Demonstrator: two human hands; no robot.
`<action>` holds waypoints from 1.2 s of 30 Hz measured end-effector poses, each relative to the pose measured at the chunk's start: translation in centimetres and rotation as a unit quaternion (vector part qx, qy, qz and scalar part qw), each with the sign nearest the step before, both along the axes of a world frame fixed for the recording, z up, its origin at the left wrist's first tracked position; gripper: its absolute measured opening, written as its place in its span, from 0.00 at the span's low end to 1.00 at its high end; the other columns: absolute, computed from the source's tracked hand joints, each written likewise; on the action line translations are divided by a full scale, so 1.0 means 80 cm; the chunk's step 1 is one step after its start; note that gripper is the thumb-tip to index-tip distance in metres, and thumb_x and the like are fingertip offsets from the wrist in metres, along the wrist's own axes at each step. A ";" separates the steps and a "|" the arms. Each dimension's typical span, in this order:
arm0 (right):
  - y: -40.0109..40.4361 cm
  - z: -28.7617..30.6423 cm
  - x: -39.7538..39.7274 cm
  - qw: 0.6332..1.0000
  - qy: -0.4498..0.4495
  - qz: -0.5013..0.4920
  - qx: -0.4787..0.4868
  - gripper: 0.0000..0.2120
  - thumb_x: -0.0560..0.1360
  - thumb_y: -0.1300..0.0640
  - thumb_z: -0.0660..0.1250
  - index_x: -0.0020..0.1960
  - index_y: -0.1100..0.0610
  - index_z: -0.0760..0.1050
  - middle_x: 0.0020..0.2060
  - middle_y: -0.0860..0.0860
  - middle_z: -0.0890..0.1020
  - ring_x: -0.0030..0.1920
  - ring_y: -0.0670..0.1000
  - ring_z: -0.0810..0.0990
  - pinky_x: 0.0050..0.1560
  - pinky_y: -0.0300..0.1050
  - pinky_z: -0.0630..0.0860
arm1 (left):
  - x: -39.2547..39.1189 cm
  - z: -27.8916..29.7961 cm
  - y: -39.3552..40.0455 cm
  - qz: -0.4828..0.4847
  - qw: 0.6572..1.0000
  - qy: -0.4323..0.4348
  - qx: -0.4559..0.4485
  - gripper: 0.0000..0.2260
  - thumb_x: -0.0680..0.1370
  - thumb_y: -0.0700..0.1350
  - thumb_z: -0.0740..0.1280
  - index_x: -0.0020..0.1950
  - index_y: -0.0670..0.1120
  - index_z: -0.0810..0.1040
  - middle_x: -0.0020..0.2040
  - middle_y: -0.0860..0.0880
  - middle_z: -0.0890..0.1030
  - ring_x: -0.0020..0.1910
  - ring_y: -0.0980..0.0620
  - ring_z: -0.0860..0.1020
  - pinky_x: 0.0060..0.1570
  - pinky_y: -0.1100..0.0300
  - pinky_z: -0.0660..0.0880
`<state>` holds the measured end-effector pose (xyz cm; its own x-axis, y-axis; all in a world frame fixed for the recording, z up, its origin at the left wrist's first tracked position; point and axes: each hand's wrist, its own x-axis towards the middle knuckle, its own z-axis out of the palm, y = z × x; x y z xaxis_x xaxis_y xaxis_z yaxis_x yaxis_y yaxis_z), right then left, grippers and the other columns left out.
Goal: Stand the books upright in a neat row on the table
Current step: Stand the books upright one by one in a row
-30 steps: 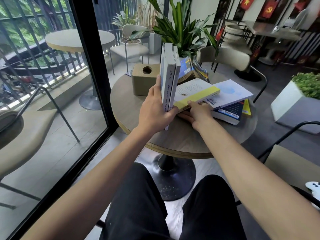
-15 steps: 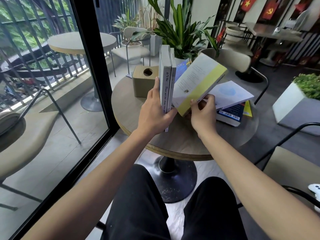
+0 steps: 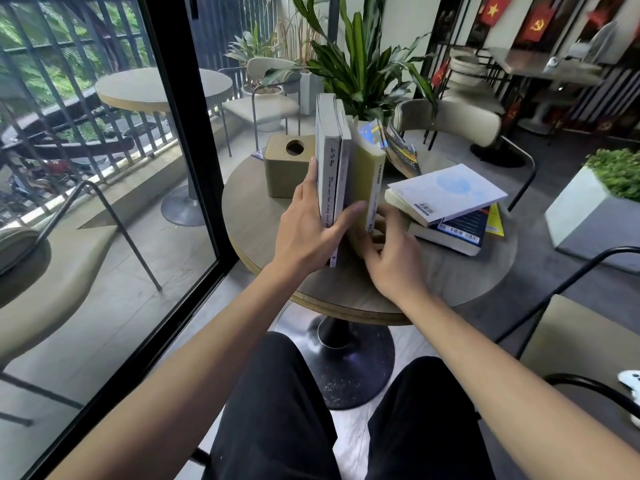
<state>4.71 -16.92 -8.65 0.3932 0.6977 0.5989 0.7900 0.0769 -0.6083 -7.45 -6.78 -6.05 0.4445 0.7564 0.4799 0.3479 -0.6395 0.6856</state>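
Observation:
Two white books (image 3: 332,168) stand upright side by side on the round wooden table (image 3: 263,233). My left hand (image 3: 308,230) grips them, palm on their left cover and thumb across the spines. A yellow-spined book (image 3: 370,181) stands upright against their right side. My right hand (image 3: 391,254) holds its lower edge on the tabletop. To the right lies a flat stack of books (image 3: 446,202) with a white, blue-circled cover on top. More books (image 3: 401,154) lean behind the row, partly hidden.
A tan wooden box with a round hole (image 3: 287,168) stands just left of the row. A leafy potted plant (image 3: 363,64) rises behind the table. Chairs surround it, a black-framed glass door (image 3: 187,133) is on the left, and a white planter (image 3: 595,216) sits to the right.
My right hand has lifted the yellow-spined book off the flat stack, swung it up, and stood it against the two white books. My left hand stayed on those books.

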 end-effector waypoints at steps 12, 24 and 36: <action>0.018 0.012 0.003 0.987 0.008 0.116 -0.113 0.38 0.64 0.45 0.79 0.70 0.45 0.66 0.53 0.27 0.74 0.51 0.21 0.68 0.45 0.15 0.61 | 0.005 0.008 0.002 -0.013 1.000 0.005 0.001 0.54 0.64 0.73 0.70 0.81 0.47 0.54 0.73 0.49 0.69 0.70 0.52 0.69 0.67 0.49 0.69; 0.050 -0.001 0.025 0.992 0.034 0.080 -0.088 0.42 0.62 0.49 0.80 0.71 0.48 0.66 0.57 0.35 0.75 0.55 0.28 0.71 0.49 0.20 0.66 | 0.046 0.009 0.027 -0.013 1.000 -0.013 0.009 0.46 0.65 0.72 0.71 0.76 0.50 0.64 0.63 0.52 0.79 0.60 0.53 0.77 0.58 0.50 0.75; 0.083 0.009 0.055 0.990 0.049 0.053 -0.117 0.44 0.63 0.53 0.81 0.74 0.50 0.65 0.63 0.49 0.78 0.62 0.51 0.76 0.58 0.44 0.74 | 0.078 0.011 0.057 -0.006 0.999 -0.036 -0.020 0.51 0.60 0.78 0.67 0.76 0.52 0.66 0.62 0.54 0.81 0.58 0.54 0.79 0.57 0.54 0.77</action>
<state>9.09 -10.24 -7.92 0.3579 0.8536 0.3786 0.7212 0.0048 -0.6927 -1.19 -2.23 -5.17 0.4196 0.7703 0.4802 0.2894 -0.6149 0.7335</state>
